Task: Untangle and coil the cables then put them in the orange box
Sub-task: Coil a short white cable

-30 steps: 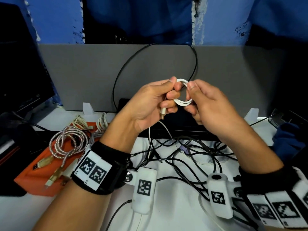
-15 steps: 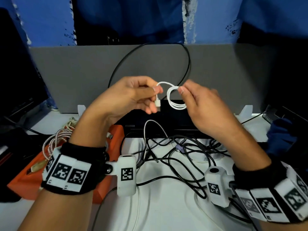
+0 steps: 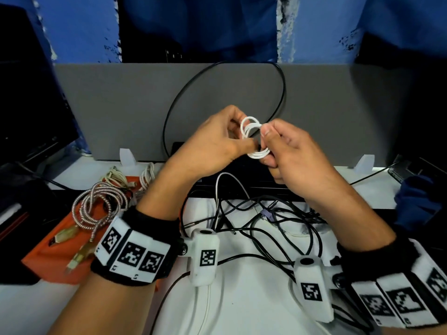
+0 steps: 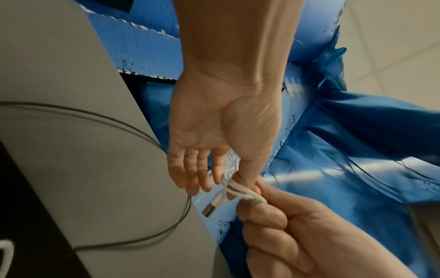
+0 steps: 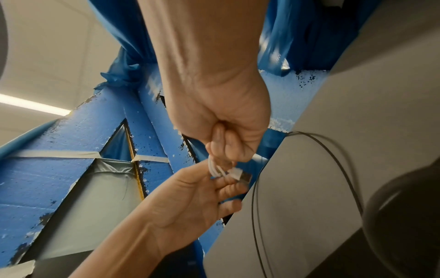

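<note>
Both hands, left hand [image 3: 212,146] and right hand [image 3: 290,153], pinch the white cable [image 3: 251,131], probably tucking its plug [image 4: 213,206] round the coil; next: orange box [image 3: 60,247].

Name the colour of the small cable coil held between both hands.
White coil, with a silver plug; clearest in the head view.

office desk | grey divider [image 3: 121,105] | dark monitor [image 3: 29,105]

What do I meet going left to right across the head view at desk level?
Orange box → braided silver cable lying on it → tangle of black cables on the white desk → blue cloth at the right edge.
</note>
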Demonstrator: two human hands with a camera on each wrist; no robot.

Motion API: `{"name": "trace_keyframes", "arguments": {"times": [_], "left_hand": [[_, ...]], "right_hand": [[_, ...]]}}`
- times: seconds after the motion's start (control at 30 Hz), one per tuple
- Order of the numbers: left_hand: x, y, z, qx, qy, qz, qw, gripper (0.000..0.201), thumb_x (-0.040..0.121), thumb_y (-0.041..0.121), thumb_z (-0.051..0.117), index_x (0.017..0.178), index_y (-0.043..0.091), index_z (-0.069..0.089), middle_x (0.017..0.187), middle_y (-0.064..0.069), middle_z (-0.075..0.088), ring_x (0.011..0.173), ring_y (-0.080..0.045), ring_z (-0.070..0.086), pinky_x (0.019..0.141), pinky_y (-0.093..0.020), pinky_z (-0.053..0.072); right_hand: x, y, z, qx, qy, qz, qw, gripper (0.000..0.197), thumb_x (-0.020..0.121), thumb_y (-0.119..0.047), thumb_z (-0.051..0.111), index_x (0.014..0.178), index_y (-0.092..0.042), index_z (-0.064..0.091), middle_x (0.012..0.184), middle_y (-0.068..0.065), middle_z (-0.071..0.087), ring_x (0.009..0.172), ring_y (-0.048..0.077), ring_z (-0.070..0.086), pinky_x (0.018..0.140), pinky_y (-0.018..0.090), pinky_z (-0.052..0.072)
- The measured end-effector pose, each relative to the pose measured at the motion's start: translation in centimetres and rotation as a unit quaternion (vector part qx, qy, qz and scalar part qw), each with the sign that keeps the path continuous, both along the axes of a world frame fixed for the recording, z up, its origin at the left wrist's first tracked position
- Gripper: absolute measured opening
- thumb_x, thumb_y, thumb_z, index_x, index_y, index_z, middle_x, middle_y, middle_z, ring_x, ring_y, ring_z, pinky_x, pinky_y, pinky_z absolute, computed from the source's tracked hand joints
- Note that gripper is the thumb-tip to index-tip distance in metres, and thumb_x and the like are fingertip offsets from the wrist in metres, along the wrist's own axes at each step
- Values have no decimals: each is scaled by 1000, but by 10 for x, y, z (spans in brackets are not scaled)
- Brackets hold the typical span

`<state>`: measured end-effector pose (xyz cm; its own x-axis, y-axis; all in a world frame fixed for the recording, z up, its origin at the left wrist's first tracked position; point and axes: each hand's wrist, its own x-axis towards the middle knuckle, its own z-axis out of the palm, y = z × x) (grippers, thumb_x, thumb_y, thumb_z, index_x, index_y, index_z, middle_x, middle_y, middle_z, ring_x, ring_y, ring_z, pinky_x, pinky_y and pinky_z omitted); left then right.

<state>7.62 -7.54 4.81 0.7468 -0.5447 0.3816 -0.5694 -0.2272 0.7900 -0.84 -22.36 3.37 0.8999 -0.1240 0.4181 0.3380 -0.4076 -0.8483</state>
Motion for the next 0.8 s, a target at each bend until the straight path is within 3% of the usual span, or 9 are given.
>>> {"name": "trace_keyframes", "arguments": {"times": [0.07, 0.13, 0.2, 0.27, 0.37, 0.43, 0.53, 0.67, 0.8], "left_hand": [[-1, -2, -2, 19, -16, -8, 1000, 35, 86, 11, 69, 118, 21, 59, 101, 7, 69, 87, -11, 66, 83, -36, 56], [-4, -4, -3, 23, -39, -28, 999, 41, 87, 2, 56, 122, 20, 62, 104, 3, 71, 94, -18, 68, 88, -41, 57], [-8, -6, -2, 14, -18, -57, 998, 36, 89, -4, 50, 116, 16, 65, 90, -1, 71, 78, -21, 67, 68, -35, 56], [-10, -6, -1, 12, 15, -75, 997, 21, 98, 2, 52, 108, 15, 65, 76, -1, 59, 57, -12, 50, 49, -26, 39], [-9, -1, 2, -19, 77, -91, 993, 15, 105, 25, 54, 101, 19, 68, 77, -8, 44, 53, -9, 31, 50, -28, 16], [-8, 1, 4, -47, 76, -100, 991, 22, 106, 28, 52, 102, 14, 69, 74, -6, 45, 52, -12, 27, 52, -34, 14], [-5, 0, 4, -53, 31, -94, 994, 20, 107, 23, 52, 101, 11, 67, 71, -5, 57, 49, -18, 29, 48, -34, 19], [-1, -1, 1, -31, -21, -81, 996, 17, 104, 28, 54, 103, 19, 68, 70, -5, 68, 49, -24, 37, 49, -32, 28], [-2, 2, 3, -22, -71, -50, 996, 19, 106, 17, 54, 117, 11, 68, 67, 7, 64, 46, -1, 46, 51, -13, 35]], "right_hand": [[-2, 2, 1, -9, 6, 20, 1000, 33, 111, -23, 41, 80, -17, 52, 53, -18, 49, 40, -3, 48, 41, 7, 35], [-3, 2, 3, -19, 6, 24, 1000, 32, 110, -22, 41, 81, -14, 51, 55, -16, 49, 41, -3, 49, 41, 6, 36], [-4, -1, 5, -20, 8, 23, 1000, 32, 110, -21, 42, 82, -11, 51, 55, -14, 47, 39, -2, 48, 40, 7, 35], [-2, -10, 6, -31, 9, 8, 999, 32, 110, -24, 43, 83, -11, 52, 54, -13, 46, 37, -1, 44, 39, 7, 33], [4, -24, 3, -46, 8, -25, 999, 34, 109, -34, 44, 81, -17, 54, 61, -4, 42, 38, 2, 37, 41, 8, 30], [6, -26, 1, -39, 12, -33, 999, 35, 109, -37, 44, 81, -19, 54, 61, -4, 42, 39, 2, 37, 44, 13, 30], [5, -22, 2, -34, 24, -35, 999, 35, 109, -38, 43, 83, -19, 55, 59, -10, 45, 39, 1, 44, 53, 25, 28], [1, -20, 3, -6, 43, -16, 999, 35, 110, -37, 41, 84, -18, 55, 61, -4, 43, 37, 2, 37, 48, 25, 25], [-3, -18, 8, 33, 72, 40, 996, 31, 110, -22, 39, 89, -17, 62, 66, 2, 39, 47, 11, 25, 47, 27, 18]]}}
